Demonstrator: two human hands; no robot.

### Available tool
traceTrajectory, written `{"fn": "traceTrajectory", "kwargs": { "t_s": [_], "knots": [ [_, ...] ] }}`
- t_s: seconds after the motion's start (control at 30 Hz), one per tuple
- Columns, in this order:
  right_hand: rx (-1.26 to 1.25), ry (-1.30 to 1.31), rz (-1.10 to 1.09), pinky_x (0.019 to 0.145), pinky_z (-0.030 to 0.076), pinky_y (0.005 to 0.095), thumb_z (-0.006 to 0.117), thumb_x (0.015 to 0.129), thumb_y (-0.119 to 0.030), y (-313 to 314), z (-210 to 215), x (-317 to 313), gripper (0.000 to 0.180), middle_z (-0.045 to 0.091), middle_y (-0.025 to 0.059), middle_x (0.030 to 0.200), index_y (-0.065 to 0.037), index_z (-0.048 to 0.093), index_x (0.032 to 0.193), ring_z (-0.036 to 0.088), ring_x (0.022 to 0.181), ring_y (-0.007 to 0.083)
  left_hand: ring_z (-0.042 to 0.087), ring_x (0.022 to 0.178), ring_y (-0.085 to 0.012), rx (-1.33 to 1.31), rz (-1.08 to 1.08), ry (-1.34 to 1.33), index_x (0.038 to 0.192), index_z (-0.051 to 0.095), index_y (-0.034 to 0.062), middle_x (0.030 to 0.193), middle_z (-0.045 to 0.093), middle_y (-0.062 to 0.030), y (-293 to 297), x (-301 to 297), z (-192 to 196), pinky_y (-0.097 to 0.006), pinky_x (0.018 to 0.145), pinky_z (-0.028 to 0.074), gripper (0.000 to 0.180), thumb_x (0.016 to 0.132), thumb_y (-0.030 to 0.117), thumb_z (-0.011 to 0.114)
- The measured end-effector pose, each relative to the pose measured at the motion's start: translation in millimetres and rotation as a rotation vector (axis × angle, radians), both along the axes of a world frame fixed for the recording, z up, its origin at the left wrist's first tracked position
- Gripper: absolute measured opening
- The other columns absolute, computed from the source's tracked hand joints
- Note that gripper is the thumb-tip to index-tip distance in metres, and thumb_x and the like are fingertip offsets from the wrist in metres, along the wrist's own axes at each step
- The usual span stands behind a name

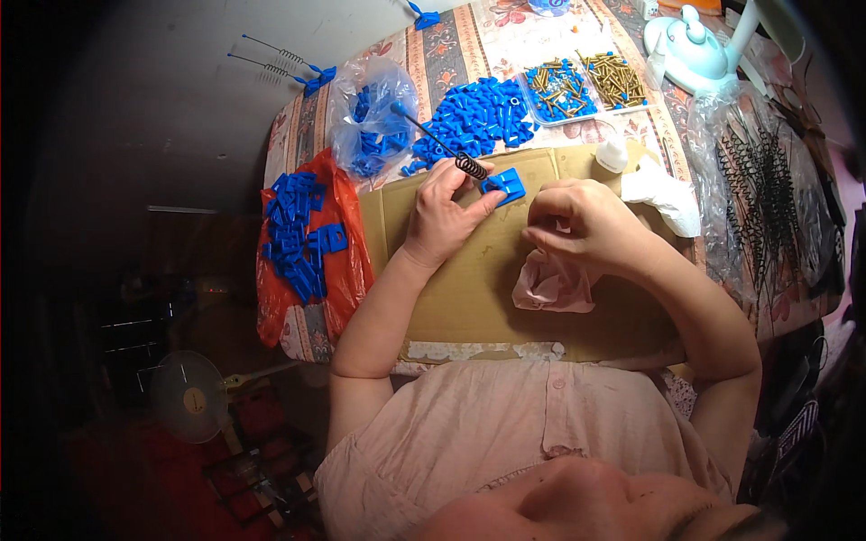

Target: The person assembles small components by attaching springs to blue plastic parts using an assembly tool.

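- The left hand [444, 216] pinches a small blue plastic base [505, 186] between thumb and fingers, holding it just above the cardboard sheet [469, 288] that covers the near part of the tabletop [469, 45].
- A thin black antenna rod with a coil spring [448, 149] is already seated in that base and slants up and away to the left, so this piece looks partly assembled.
- The right hand [577, 221] is curled nearly closed just beside the base, fingertips drawn together; whether it pinches some small part I cannot tell, as the fingers hide it.
- A crumpled pink cloth [548, 287] lies on the cardboard under the right hand.
- Done so far, to my eye: three finished blue-based antennas [307, 77] lie at the far left edge of the tabletop.
- A great deal seems left: a heap of loose blue caps [483, 115], a clear bag of blue parts [370, 122], and a pile of blue bases on an orange bag [302, 230].
- Clear trays of brass screws [582, 86] are well filled, and a bundle of black spring rods [762, 189] waits in plastic on the right.
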State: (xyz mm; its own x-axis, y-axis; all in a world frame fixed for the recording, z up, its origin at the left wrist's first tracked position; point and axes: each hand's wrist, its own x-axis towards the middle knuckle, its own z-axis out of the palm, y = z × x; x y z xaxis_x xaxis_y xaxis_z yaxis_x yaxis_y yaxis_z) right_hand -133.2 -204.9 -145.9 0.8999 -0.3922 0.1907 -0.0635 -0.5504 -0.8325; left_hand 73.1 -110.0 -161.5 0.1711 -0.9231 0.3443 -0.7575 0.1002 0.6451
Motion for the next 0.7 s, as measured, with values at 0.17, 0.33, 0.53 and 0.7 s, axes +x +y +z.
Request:
{"fn": "traceTrajectory", "kwargs": {
  "t_s": [0.17, 0.33, 0.53, 0.7],
  "knots": [
    [-0.138, -0.060, -0.157, 0.070, 0.050, 0.0453, 0.067, 0.077, -0.014, 2.3, -8.1, 5.3, 0.012, 0.062, 0.0143, 0.076, -0.004, 0.063, 0.083, 0.063, 0.079, 0.0346, 0.053, 0.071, -0.0211, -0.140, -0.048, 0.001, 0.084, 0.060, 0.0006, 0.080, 0.056, -0.0082, 4.8, 1.1, 18.1, -0.033, 0.067, 0.046, 0.022, 0.073, 0.007, 0.078],
    [-0.216, -0.057, -0.218, 0.074, 0.050, 0.0446, 0.066, 0.076, -0.011, 1.9, -13.2, 11.8, 0.016, 0.063, 0.0150, 0.084, -0.004, 0.061, 0.090, 0.062, 0.086, 0.0347, 0.055, 0.073, -0.0213, -0.132, -0.064, -0.001, 0.083, 0.061, 0.0002, 0.080, 0.058, -0.0086, 1.2, 3.5, 13.1, -0.033, 0.068, 0.046, 0.018, 0.075, 0.006, 0.077],
    [-0.319, -0.064, -0.218, 0.077, 0.050, 0.0442, 0.066, 0.076, -0.010, 0.3, -22.7, 15.7, 0.020, 0.061, 0.0143, 0.087, -0.004, 0.058, 0.094, 0.060, 0.089, 0.0338, 0.057, 0.075, -0.0230, -0.152, -0.084, 0.039, 0.080, 0.061, 0.0005, 0.079, 0.058, -0.0088, -0.8, 2.7, 5.5, -0.034, 0.068, 0.045, 0.015, 0.078, 0.004, 0.075],
    [-0.392, -0.057, -0.218, 0.078, 0.050, 0.0430, 0.066, 0.076, -0.009, -0.1, -24.8, 17.6, 0.021, 0.060, 0.0128, 0.088, -0.004, 0.057, 0.094, 0.059, 0.089, 0.0322, 0.056, 0.075, -0.0253, -0.177, -0.097, 0.023, 0.080, 0.060, 0.0014, 0.079, 0.058, -0.0088, -1.4, 4.1, 1.7, -0.035, 0.068, 0.045, 0.015, 0.078, 0.004, 0.075]
  ]
}}
